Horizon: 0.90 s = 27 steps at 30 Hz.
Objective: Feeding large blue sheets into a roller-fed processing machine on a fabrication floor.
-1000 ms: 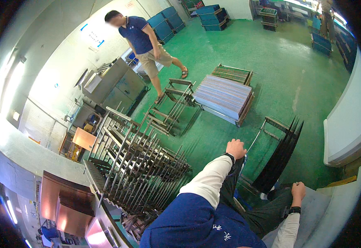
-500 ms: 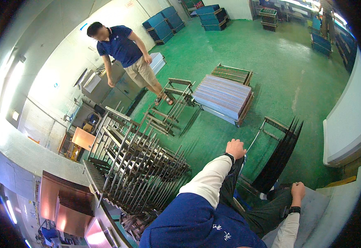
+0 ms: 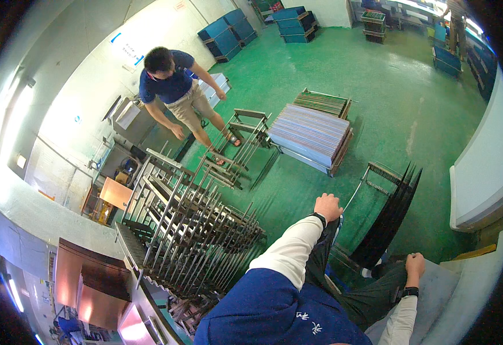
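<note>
My left hand [image 3: 328, 207] lies draped over my left knee, its fingers bent over the front of the dark trousers [image 3: 320, 253] and holding nothing that I can see. On my right knee rests my right hand [image 3: 415, 265], its fingers curled in, with no object showing. Both wrists wear dark bands. Nearest to my hands, just past my legs, a metal rack [image 3: 385, 170] stands on the floor with thin black sheets [image 3: 389, 215] upright in it. Neither hand touches the rack.
Metal racks [image 3: 188, 224] crowd together at left, beside copper-coloured sheets [image 3: 70, 273]. Ahead stand a low rack frame [image 3: 234, 149] and a rack packed with pale panels [image 3: 312, 135]. A co-worker [image 3: 171, 83] bends beside the low frame. Blue bins [image 3: 220, 37] line the far wall.
The co-worker has stepped toward the low rack frame and bent further forward, arms lowered. My hands and the racks have not moved.
</note>
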Available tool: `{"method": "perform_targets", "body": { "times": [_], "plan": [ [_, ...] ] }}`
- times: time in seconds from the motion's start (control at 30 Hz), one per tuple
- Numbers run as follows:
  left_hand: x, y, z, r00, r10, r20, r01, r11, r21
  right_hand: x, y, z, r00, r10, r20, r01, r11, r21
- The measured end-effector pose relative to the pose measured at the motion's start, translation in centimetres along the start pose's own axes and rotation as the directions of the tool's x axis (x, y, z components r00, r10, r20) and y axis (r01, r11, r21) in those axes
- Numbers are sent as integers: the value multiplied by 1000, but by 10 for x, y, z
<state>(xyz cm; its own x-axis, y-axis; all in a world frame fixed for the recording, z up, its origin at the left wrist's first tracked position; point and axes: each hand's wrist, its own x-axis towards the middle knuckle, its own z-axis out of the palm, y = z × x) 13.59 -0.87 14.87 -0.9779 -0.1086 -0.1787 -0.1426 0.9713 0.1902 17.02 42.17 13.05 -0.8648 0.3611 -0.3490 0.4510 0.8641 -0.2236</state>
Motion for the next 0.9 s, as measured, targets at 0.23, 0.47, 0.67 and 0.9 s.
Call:
{"method": "perform_targets", "body": {
  "times": [0.23, 0.47, 0.67, 0.9],
  "plan": [
    [0, 1, -1, 1000, 1, -2, -2, 1000, -11, 0, 2, -1, 1000, -6, 19, 6, 1000, -7],
    [0, 1, -1, 1000, 4, -15, -4, 1000, -2, 0, 3, 1, 1000, -5, 0, 5, 1000, -9],
    [-1, 1, -2, 1000, -3, -2, 3, 1000, 6, -7, -3, -4, 999, -24, -26, 24, 1000, 6],
    [2, 1, -1, 1000, 0, 13, 0, 1000, -1, -2, 3, 1, 997, -48, -55, 48, 999, -4]
  ]
}}
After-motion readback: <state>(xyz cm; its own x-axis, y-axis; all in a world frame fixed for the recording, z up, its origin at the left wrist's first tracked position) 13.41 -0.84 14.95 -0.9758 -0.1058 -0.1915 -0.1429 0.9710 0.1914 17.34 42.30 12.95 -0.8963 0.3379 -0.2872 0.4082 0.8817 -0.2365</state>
